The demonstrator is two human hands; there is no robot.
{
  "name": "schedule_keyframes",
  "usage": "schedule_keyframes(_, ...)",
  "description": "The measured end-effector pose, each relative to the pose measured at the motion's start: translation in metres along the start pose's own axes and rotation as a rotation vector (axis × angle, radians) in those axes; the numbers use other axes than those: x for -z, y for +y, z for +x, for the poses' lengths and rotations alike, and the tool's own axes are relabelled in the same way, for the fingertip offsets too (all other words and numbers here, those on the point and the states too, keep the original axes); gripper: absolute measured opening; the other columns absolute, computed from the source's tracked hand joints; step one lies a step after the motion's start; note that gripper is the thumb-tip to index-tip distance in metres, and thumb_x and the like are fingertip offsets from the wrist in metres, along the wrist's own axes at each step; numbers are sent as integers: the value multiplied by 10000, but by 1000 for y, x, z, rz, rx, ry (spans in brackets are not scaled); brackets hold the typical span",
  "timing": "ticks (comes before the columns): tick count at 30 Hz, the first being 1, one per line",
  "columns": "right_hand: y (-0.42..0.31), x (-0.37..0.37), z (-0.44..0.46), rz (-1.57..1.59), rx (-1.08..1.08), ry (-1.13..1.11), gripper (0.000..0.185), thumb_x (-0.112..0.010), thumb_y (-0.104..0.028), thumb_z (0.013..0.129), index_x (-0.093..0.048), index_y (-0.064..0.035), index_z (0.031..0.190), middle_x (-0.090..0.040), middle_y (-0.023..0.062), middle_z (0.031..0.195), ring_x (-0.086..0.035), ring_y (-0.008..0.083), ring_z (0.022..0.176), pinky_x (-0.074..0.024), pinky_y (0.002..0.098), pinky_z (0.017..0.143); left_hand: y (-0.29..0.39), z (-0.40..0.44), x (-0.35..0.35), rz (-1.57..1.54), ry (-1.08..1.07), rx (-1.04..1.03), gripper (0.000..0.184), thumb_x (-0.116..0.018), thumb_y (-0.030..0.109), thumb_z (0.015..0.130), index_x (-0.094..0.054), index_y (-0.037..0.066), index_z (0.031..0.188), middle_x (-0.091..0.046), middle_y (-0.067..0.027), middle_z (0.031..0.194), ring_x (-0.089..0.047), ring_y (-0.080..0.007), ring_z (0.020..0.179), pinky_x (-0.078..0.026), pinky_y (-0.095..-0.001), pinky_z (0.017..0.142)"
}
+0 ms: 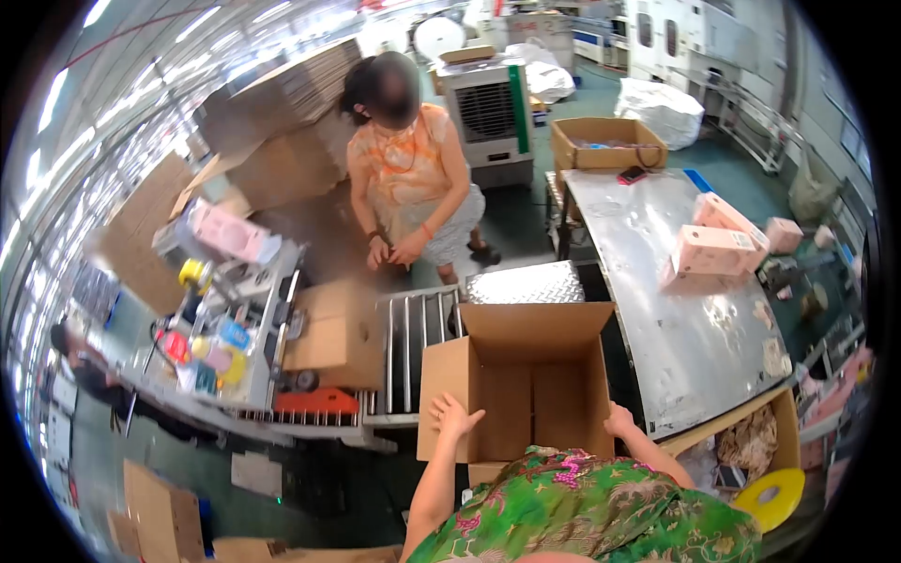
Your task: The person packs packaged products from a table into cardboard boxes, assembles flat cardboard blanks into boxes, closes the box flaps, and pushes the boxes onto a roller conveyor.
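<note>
Your left hand (453, 416) lies spread on the folded-out left flap of the open box (535, 349), fingers fanned and thumb reaching toward the opening; it grips nothing, and the flat palm probably keeps that flap down and out of the mouth. Your right hand (619, 422) is at the right edge, fingers bent in; whether it pinches the cardboard or only presses on it, you cannot tell from here. With one hand on each side, you likely keep the box square and steady.

The box sits right in front of your body, mouth up, between the rollers (413, 328) on your left and the metal table (671, 347) on your right. Its far flap tilts away from you, so the inside lies open to view, down to the seam at the bottom.

The pink cartons (713, 249) rest on the metal table, seemingly kept within reach. Another box (328, 333) is beside the rollers, well left of your hand. The bottles (221, 361) stand together on a side bench, apart from the boxes. A co-worker (408, 178) faces you from beyond the rollers, hands close together, clear of your box.
</note>
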State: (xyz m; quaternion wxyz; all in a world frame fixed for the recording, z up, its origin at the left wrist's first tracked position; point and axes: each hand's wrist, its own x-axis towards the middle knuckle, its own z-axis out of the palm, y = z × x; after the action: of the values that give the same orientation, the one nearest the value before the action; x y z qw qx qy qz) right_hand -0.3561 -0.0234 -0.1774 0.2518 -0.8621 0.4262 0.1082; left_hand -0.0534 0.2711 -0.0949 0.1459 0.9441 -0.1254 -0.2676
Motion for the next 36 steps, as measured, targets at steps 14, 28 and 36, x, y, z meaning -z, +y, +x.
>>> schedule_keyframes(14, -119, 4, 44, 72, -244, -16, 438, -648, -165, 783, -544, -26, 1185, -636, 240, 1165, -615, 379, 1106, -500, 473, 930, -26, 124, 19, 42, 158, -215, 578, -620, 164, 855, -369, 23, 1356, -627, -263, 1130, -620, -427, 1048, -489, -504, 904)
schedule_keyframes(28, -143, -15, 114, 104, -325, 7, 469, -634, -195, 836, -513, -40, 1261, -638, 197, 1202, -616, 362, 1122, -501, 463, 916, -37, 145, 4, -120, 255, -186, 595, -695, 74, 798, -388, 11, 1304, -594, -281, 1156, -563, -444, 1112, -444, -514, 927)
schedule_keyframes(36, -135, 17, 135, 77, -197, -103, 521, -624, -189, 847, -453, -36, 1316, -627, 205, 1208, -607, 367, 1130, -500, 494, 913, -36, 161, -24, -187, 370, -220, 626, -621, 19, 809, -353, -81, 1365, -494, -318, 1278, -469, -467, 1213, -376, -486, 1027)
